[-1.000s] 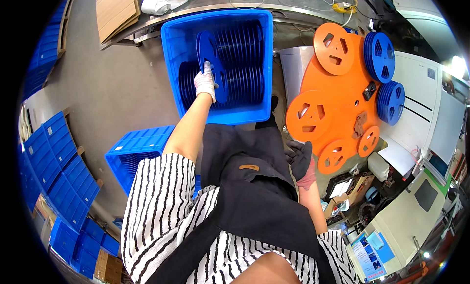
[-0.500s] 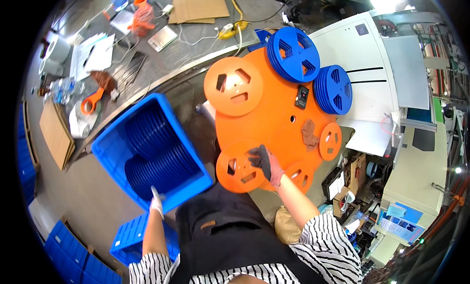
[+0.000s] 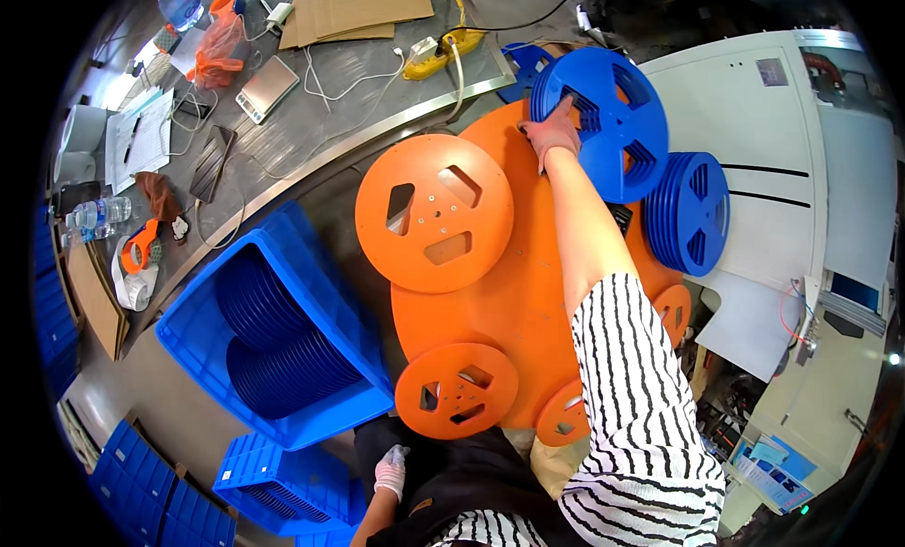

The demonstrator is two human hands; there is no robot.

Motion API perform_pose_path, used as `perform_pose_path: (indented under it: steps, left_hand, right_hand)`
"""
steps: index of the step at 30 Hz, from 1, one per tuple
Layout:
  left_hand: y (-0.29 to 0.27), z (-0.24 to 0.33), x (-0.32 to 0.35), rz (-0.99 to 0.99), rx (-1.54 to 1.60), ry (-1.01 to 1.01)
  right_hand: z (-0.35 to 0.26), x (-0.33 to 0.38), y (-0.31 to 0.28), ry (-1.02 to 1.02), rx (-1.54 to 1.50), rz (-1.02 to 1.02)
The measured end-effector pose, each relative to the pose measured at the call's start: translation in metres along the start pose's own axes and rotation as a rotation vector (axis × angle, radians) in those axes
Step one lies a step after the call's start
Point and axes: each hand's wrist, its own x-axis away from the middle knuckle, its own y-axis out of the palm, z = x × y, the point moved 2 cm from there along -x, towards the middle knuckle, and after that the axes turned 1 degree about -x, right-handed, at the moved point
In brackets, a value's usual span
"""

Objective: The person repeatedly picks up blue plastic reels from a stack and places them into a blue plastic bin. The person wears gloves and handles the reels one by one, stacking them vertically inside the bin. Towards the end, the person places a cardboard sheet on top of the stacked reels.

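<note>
My right hand (image 3: pixel 554 134), in a glove with dark fingertips, reaches far forward to a stack of blue reels (image 3: pixel 647 95). Its fingers hook into a cut-out of the reels near their left edge, closed on the rim; how many reels it grips is hidden. The stack rests at the far side of an orange round-edged table (image 3: pixel 528 293). My left hand (image 3: pixel 391 470), in a pale glove, hangs low by the black apron (image 3: pixel 452 486), fingers curled and apparently empty. Orange disc plates with three cut-outs, a large one (image 3: pixel 434 255) and a smaller one (image 3: pixel 457 391), sit left of my right arm.
A blue crate (image 3: pixel 325 264) full of blue discs stands at left, with another blue crate (image 3: pixel 283 481) below it. A second blue reel stack (image 3: pixel 693 212) sits at right beside a white cabinet (image 3: pixel 754 123). The metal workbench (image 3: pixel 320 123) carries a scale (image 3: pixel 267 89) and cables.
My right hand has moved from the near orange disc up to the far blue reel stack and closed on it. My left hand has left the crate's edge and come in beside the apron.
</note>
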Motion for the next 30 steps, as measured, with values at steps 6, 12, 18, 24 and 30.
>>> perform_pose_path:
  steps: [6,12,18,24,30]
  left_hand:
    - [-0.021,0.016,0.013,0.049,0.134,-0.154]
    - [-0.052,0.030,0.013,0.032,0.065,0.002]
    - [-0.094,0.025,0.014,0.067,-0.093,0.148]
    - [-0.152,0.031,0.036,0.153,0.014,0.477]
    - [-0.275,0.075,0.168,0.907,0.123,1.068]
  right_hand:
    - [0.026,0.013,0.012,-0.105,0.297,-0.087]
    - [0.061,0.079,-0.045,-0.216,0.083,0.003]
    - [0.089,0.237,-0.161,-0.451,-0.828,0.072]
    - [0.139,0.420,-0.150,-0.418,-1.933,-0.597]
    - [0.077,0.611,-0.103,-0.344,-2.108,-0.620]
